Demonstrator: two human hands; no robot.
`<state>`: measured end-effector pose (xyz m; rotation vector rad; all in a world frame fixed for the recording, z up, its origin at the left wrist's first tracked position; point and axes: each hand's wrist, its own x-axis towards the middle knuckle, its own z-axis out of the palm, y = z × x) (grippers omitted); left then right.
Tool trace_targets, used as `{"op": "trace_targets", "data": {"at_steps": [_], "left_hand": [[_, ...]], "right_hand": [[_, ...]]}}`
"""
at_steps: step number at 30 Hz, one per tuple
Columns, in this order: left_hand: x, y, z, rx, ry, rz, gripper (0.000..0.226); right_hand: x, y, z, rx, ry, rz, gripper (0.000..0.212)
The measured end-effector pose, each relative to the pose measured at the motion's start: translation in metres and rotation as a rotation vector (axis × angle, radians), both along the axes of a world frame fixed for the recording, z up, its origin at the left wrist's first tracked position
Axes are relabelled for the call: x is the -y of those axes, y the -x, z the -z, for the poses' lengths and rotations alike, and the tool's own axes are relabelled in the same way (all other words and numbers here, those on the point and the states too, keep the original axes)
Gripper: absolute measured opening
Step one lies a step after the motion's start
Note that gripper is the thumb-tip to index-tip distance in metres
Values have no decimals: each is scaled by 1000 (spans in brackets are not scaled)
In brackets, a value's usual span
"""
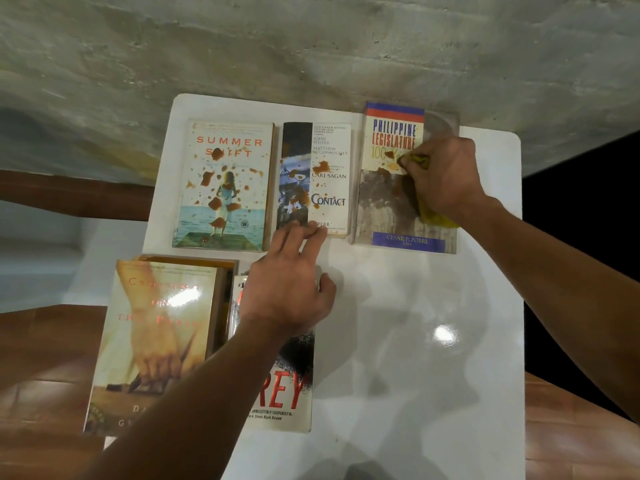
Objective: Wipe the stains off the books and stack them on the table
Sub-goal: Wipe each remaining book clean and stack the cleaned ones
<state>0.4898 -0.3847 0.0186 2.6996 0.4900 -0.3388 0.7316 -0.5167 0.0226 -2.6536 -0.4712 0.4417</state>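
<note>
Right hand (446, 174) grips yellow cloth (434, 216) on Philippine Legislature book (391, 188), 1 o'clock. Left hand (291, 285) spread, loose. Unpinned book may slide, smearing stains.

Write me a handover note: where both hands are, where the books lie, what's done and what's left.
Right hand grips the yellow cloth, wiping the Legislature book at far right; stains remain near its title.
Left hand, open, fingertips at the near edge of Contact.
Contact and Summer Shift lie in the far row, both stained.
Crossing and Prey lie near left, side by side, no stains visible.
Left: finish wiping, stack all on the table.
</note>
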Motion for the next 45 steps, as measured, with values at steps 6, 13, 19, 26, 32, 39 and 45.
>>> {"op": "trace_targets", "data": {"at_steps": [6,13,19,26,32,39,45], "left_hand": [[0,1,1,8,0,3,64],[0,3,2,7,4,0,64],[-2,-2,1,14,3,6,66],[0,2,0,21,11,8,66],[0,1,0,10,16,9,68],[-2,0,0,12,16,10,68],[-1,1,-1,13,9,17,67]], "right_hand": [[1,2,4,7,10,10,38],[-4,5,11,34,24,90,39],[12,-16,-1,130,-146,197,26],[27,-8,23,152,-40,49,37],[26,-12,16,127,-33,-2,34],[18,-17,1,159,-66,21,29],[21,-7,6,153,8,-81,29]]}}
